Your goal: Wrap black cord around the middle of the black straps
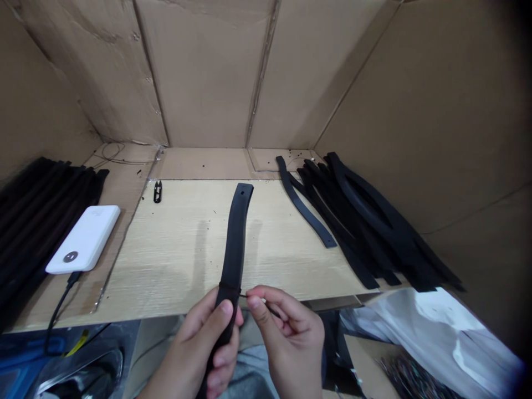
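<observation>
My left hand (208, 338) is wrapped round a long black strip (236, 238), its thumb pressed on the front face. The strip stands tilted up over the table's front edge, with a small hole near its top end. A thin dark cord (243, 296) runs from a band round the strip, just above my left thumb. Its free side goes into my right hand (291, 332), which pinches it between thumb and forefinger. The strip's lower end is partly hidden behind my left hand.
Black strips lie in a pile (353, 221) on the right and another pile (41, 221) at the left. A white power bank (85, 238) with a cable and small black thread snips (158, 192) lie left of centre. Cardboard walls (203, 72) enclose the table (174, 255).
</observation>
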Available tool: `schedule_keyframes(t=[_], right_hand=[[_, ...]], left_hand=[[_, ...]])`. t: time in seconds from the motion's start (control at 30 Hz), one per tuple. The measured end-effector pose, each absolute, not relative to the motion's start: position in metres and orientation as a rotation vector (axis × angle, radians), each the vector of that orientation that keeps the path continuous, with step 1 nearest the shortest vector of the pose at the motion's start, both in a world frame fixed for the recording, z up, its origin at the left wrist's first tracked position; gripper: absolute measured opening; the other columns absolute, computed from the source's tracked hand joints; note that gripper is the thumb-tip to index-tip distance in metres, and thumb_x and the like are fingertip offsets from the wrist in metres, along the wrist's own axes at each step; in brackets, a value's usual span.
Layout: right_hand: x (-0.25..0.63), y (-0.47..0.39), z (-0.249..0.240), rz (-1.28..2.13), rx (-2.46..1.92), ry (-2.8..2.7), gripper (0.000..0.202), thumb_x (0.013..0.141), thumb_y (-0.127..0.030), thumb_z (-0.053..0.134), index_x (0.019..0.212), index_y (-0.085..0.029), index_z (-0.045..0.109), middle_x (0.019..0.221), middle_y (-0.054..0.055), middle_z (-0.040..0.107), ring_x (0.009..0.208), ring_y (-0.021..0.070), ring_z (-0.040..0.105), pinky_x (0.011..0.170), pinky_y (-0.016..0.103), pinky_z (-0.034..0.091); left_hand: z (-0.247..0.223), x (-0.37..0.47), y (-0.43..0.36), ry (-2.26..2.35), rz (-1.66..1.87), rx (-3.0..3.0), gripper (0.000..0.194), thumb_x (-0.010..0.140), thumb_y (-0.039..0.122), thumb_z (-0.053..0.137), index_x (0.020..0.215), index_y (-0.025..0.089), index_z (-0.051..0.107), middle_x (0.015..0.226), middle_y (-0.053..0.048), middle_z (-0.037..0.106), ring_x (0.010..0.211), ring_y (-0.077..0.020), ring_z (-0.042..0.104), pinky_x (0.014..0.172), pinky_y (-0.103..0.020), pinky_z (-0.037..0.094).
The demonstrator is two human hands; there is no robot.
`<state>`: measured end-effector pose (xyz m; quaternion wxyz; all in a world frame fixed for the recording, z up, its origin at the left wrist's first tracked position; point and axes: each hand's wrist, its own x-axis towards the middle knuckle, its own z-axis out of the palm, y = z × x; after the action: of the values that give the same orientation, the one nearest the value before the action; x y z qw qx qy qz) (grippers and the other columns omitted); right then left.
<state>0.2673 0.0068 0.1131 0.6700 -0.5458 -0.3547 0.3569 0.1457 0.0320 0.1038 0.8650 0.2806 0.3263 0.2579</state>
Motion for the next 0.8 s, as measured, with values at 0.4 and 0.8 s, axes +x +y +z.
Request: schedule_keyframes(t=[0.4,0.8], right_hand=[[0.267,0.015,0.106,1.494,-0.913,-0.307,0.017,0.063,-0.026,0.085,0.066,-0.017,0.072,0.044,-0.007,0.046,0.038,0.0008,0.023,0.037,0.012,0.017],[0.27,0.024,0.106,1.721,-0.801,-0.461,0.021,0.061,-0.025,0.084,0.074,-0.013,0.073,0.044,-0.003,0.058,0.034,0.004,0.04,0.036,0.015,0.017]], left_hand=[[0.106,0.142,0.028,0.595,0.499,0.535,0.038,0.082,0.057,0.06,0.084,0.021,0.05,0.046,0.01,0.039,0.033,-0.0012,0.023,0.032,-0.011,0.021],[0.093,0.132,0.035,0.249,0.396,0.447,0.047,0.088,0.063,0.042,0.082,0.018,0.057,0.04,0.01,0.032,0.026,-0.0036,0.024,0.03,-0.013,0.021]])
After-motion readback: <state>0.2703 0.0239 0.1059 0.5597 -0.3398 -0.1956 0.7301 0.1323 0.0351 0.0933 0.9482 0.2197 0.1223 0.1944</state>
